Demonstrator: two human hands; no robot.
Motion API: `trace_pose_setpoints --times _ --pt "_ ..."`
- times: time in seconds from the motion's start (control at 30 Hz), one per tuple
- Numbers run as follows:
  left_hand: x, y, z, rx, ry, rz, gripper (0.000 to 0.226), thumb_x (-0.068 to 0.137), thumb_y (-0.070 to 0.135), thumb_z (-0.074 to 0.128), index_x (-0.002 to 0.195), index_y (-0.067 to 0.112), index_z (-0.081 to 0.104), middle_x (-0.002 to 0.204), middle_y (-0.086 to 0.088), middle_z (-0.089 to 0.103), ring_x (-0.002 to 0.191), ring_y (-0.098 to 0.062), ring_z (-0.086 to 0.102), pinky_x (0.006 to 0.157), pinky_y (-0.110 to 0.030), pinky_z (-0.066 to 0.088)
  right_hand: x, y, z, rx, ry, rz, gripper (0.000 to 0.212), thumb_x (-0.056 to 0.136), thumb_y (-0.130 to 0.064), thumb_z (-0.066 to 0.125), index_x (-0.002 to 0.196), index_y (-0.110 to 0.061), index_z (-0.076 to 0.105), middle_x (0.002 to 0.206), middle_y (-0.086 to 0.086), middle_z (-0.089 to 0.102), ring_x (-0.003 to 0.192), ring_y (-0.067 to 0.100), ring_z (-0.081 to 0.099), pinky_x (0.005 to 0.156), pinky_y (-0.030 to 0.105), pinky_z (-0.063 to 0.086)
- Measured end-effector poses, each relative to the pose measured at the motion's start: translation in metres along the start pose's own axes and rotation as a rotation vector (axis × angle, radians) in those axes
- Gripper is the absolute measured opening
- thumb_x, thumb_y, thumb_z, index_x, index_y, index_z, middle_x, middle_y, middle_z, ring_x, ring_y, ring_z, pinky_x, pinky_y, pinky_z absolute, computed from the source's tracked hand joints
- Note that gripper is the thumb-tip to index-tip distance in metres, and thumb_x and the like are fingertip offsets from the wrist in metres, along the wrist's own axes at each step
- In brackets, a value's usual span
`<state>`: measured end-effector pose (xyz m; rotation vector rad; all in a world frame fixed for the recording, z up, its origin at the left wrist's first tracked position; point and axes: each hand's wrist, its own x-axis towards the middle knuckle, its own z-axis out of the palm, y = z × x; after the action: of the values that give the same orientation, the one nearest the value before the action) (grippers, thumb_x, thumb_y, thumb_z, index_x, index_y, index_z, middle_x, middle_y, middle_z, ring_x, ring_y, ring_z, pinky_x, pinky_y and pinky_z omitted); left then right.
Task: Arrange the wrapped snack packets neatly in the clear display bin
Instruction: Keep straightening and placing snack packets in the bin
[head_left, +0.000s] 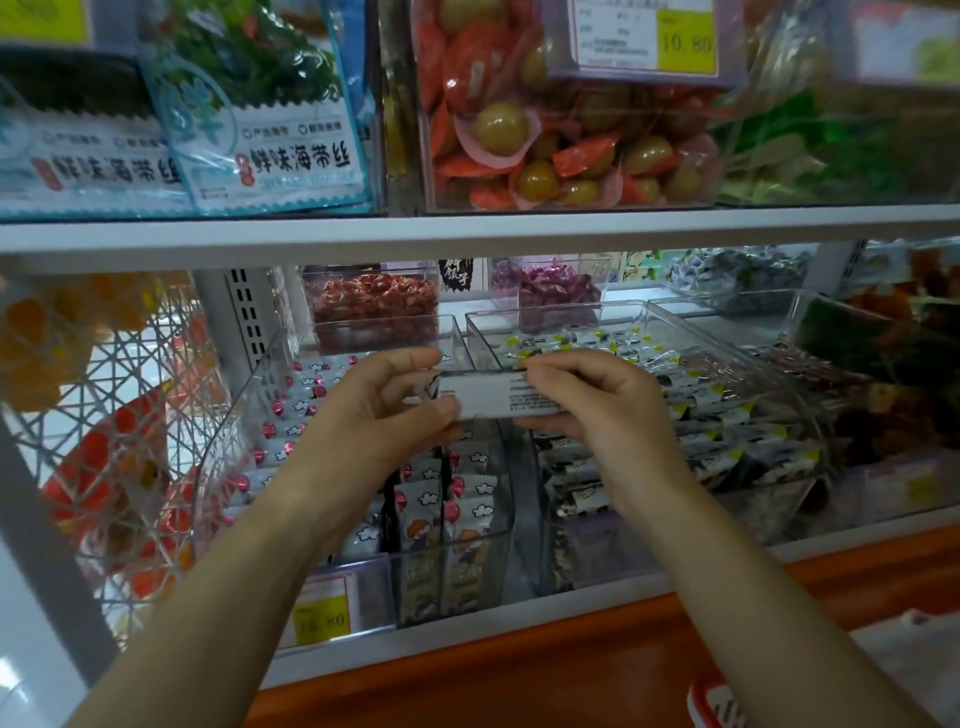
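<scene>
White shelf (467, 236), clear display bin (240, 410), orange ledge (519, 665)

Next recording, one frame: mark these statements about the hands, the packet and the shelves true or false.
1. The left hand and the right hand both hold the white packet. True.
2. The white packet lies flat among the others. False: it is held up above the clear bins.
3. The yellow price tag up top reads 10.80. True.
4. The seaweed bags sit on the lower shelf. False: they stand on the upper shelf.
</scene>
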<state>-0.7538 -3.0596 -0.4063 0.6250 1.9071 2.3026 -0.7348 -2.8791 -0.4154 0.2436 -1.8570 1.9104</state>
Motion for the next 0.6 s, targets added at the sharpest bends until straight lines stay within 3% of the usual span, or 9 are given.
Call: trace_pose_setpoints --times 0.07,0.13,0.23,0.3,0.37,0.43,0.53,0.6 --pt "0.0 0.001 0.0 0.048 -0.02 0.011 0.041 0.076 0.001 0.064 0.114 0.016 0.057 0.105 -0.002 0.07 0.092 -0.023 0.069 0.071 -0.018 0.054 0.0 -0.003 0.0 0.005 0.011 0.029 0.027 0.084 -0.008 0.065 0.063 -0.024 0.073 0.068 -0.008 0.069 0.07 0.012 0.069 0.061 0.027 0.058" --pt "-0.001 0.003 0.001 0.125 -0.029 0.027 0.042 0.075 0.002 0.065 0.113 0.019 0.058 0.104 0.002 0.07 0.093 -0.023 0.068 0.074 -0.019 0.055 -0.001 -0.003 0.0 -0.071 0.041 0.016 0.028 0.085 -0.012 0.064 0.06 -0.023 0.071 0.068 -0.004 0.068 0.076 0.02 0.068 0.071 0.041 0.058" --pt "-0.003 0.006 0.002 0.233 -0.03 0.036 0.038 0.075 0.004 0.068 0.107 0.024 0.062 0.097 0.008 0.07 0.09 -0.018 0.067 0.073 -0.017 0.055 -0.002 -0.003 0.001 -0.184 0.086 -0.052 0.021 0.087 -0.017 0.063 0.068 -0.008 0.068 0.079 0.023 0.062 0.081 0.041 0.06 0.073 0.056 0.052" --pt "-0.004 0.006 0.002 0.292 -0.004 0.014 0.026 0.078 0.011 0.069 0.099 0.027 0.066 0.097 0.005 0.07 0.089 -0.015 0.067 0.074 -0.019 0.055 -0.003 -0.002 0.001 -0.238 0.081 -0.093 0.022 0.087 -0.017 0.062 0.07 -0.005 0.067 0.075 0.021 0.063 0.075 0.037 0.061 0.07 0.05 0.054" --pt "-0.003 0.006 0.005 0.339 0.035 0.002 0.011 0.08 0.018 0.068 0.09 0.024 0.069 0.094 0.001 0.07 0.087 -0.016 0.067 0.075 -0.023 0.055 -0.004 -0.003 0.002 -0.288 0.06 -0.134 0.02 0.087 -0.016 0.063 0.067 -0.016 0.069 0.063 -0.003 0.064 0.063 0.012 0.061 0.062 0.024 0.052" --pt "-0.002 0.008 0.005 0.39 0.073 0.017 0.005 0.081 0.017 0.067 0.079 0.02 0.071 0.085 -0.001 0.072 0.081 -0.017 0.066 0.071 -0.025 0.054 -0.004 -0.005 0.004 -0.322 0.033 -0.148 0.019 0.086 -0.015 0.064 0.069 -0.023 0.069 0.062 -0.012 0.064 0.062 -0.001 0.057 0.058 0.011 0.044" --pt "-0.003 0.015 0.0 0.42 0.073 0.03 0.012 0.079 0.018 0.068 0.069 0.019 0.075 0.071 0.005 0.072 0.065 -0.006 0.066 0.059 -0.013 0.052 -0.004 -0.006 0.003 -0.301 -0.003 -0.133 0.018 0.086 -0.015 0.064 0.071 -0.023 0.071 0.064 -0.012 0.066 0.063 -0.001 0.058 0.06 0.012 0.045" --pt "-0.003 0.018 -0.005 0.452 0.057 0.024 0.015 0.078 0.023 0.068 0.066 0.024 0.076 0.065 0.01 0.071 0.062 -0.002 0.065 0.06 -0.01 0.051 -0.005 -0.007 0.003 -0.298 -0.031 -0.124 0.018 0.085 -0.015 0.064 0.07 -0.024 0.071 0.064 -0.013 0.066 0.063 0.0 0.059 0.06 0.015 0.047"
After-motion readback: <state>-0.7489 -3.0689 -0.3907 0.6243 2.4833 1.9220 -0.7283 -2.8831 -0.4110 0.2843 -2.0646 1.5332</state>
